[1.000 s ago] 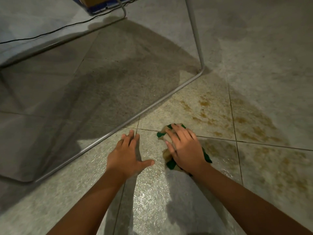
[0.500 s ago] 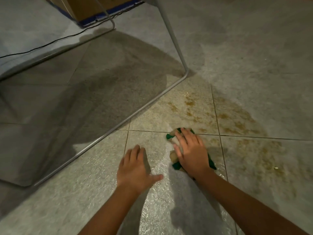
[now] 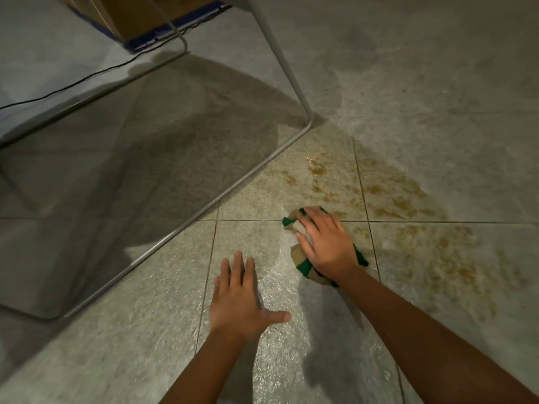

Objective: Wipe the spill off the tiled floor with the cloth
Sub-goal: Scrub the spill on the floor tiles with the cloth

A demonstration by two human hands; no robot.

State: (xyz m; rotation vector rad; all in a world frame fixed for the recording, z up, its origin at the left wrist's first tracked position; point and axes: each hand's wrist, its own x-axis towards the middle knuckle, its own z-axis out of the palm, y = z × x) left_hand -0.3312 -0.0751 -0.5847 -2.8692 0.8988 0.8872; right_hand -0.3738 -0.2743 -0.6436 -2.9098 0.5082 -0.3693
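Two hands were down: right hand, fingers flat, pressed the green-striped cloth mid-wipe; left hand lay splayed on the tiled floor. Brown spill lay at the cloth's two o'clock, where the next stroke probably belonged.

Most of the cloth lies hidden under the right hand; only its far-left and near edges show. The top edge cuts off the box and the upper frame. The cable runs off the left edge. Both forearms are cut off at the near edge.
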